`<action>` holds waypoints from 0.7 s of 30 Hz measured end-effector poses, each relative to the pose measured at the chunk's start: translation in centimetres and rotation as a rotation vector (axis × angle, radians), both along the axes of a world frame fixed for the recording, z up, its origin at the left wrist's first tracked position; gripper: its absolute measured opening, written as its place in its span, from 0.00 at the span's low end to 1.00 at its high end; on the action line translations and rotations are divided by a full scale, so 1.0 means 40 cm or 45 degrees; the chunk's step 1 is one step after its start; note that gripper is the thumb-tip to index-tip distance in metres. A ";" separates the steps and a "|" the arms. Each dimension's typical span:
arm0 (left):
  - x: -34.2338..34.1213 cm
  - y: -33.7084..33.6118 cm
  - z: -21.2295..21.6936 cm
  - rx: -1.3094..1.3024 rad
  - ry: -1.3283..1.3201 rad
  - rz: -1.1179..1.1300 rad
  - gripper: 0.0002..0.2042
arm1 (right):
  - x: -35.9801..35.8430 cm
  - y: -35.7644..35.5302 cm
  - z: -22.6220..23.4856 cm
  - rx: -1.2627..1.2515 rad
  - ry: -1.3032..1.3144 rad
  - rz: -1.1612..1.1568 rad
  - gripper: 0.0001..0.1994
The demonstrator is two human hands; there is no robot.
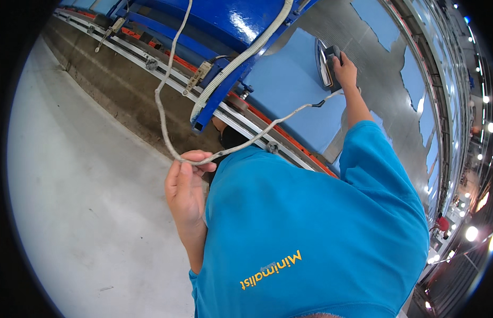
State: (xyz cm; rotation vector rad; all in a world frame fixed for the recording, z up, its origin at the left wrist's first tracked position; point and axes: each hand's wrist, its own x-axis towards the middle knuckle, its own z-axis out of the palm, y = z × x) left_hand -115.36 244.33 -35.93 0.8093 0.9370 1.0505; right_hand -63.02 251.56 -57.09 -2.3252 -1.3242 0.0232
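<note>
My right hand is wrapped round the dark handle of an iron, whose metal soleplate edge faces left. The iron stands over light blue fabric on the long table, its soleplate tilted up; whether it touches the cloth I cannot tell. A pale wrapped cord runs from near my right wrist down to my left hand. There the cord lies pinched between thumb and fingers. From that hand it loops up past the blue machine. A dark band marks the cord near the iron.
A blue machine frame with a ribbed hose stands across the table at the upper middle. White and orange rails edge the table. More blue fabric pieces lie on the grey tabletop. Pale floor spreads at left.
</note>
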 end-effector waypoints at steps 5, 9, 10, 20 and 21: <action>-0.013 -0.059 -0.034 -0.004 -0.192 0.086 0.15 | -0.156 -0.142 -0.061 -0.011 -0.011 0.155 0.19; -0.035 -0.067 -0.034 0.005 -0.119 0.055 0.14 | -0.361 -0.299 -0.003 -0.131 0.172 0.401 0.18; -0.050 -0.072 -0.042 0.040 -0.122 0.025 0.15 | -0.394 -0.328 0.027 -0.142 0.271 0.487 0.18; -0.026 -0.112 -0.071 0.110 -0.061 -0.096 0.26 | -0.310 -0.210 0.020 0.000 0.416 0.455 0.20; -0.032 -0.108 -0.083 0.115 -0.053 -0.083 0.26 | -0.303 -0.172 0.003 0.024 0.374 0.453 0.20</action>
